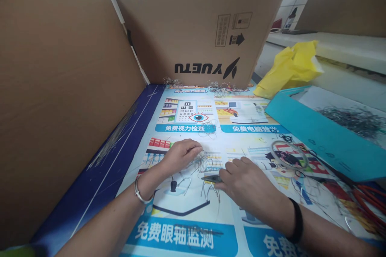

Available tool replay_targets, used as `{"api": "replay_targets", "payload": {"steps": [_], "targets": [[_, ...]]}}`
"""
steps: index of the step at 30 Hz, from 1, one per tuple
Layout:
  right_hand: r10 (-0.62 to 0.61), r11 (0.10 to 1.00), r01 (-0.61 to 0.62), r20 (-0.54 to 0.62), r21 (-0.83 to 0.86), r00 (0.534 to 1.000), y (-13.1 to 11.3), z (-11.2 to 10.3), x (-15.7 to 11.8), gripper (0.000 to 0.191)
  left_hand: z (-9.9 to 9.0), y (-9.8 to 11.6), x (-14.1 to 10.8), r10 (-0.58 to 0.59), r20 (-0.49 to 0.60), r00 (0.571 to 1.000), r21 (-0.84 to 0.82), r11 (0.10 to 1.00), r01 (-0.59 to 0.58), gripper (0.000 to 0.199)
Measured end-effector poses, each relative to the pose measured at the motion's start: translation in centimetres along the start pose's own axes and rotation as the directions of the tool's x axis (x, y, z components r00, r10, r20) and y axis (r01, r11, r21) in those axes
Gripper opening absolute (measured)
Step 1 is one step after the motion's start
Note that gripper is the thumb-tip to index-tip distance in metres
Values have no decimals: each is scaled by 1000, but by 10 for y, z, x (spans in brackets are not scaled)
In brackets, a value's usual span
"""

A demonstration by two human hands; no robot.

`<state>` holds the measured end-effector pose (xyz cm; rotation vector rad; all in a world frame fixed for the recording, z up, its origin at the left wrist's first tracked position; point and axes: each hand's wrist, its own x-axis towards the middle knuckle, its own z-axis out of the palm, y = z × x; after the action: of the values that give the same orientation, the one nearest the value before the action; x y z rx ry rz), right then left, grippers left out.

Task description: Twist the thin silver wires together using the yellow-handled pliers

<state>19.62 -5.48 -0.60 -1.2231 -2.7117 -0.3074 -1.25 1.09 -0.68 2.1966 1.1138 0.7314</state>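
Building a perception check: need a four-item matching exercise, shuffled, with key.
1. Pointed tool
2. Crumpled bag
3. Box
4. Bangle

A. Holds a heap of thin wires
B. At the wrist of the left hand
C. Yellow
D. Gripped in the right hand

Pairs: 1-D, 2-C, 3-A, 4-B

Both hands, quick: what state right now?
Left hand: fingers curled at the wire tangle; grip cannot be told.
Right hand: closed, holding pointed pliers.
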Motion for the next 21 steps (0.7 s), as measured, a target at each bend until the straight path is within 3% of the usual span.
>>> {"api": "replay_targets", "payload": {"steps": [12, 21], "targets": [[13, 1000, -14, 24, 19, 1000, 0, -1, 0, 23, 1, -7, -1, -166, 16, 986, -178, 970, 167, 23], [13, 1000, -13, 23, 9, 1000, 0, 0, -1, 23, -1, -4, 0, -179, -30, 983, -240, 956, 167, 24]]}}
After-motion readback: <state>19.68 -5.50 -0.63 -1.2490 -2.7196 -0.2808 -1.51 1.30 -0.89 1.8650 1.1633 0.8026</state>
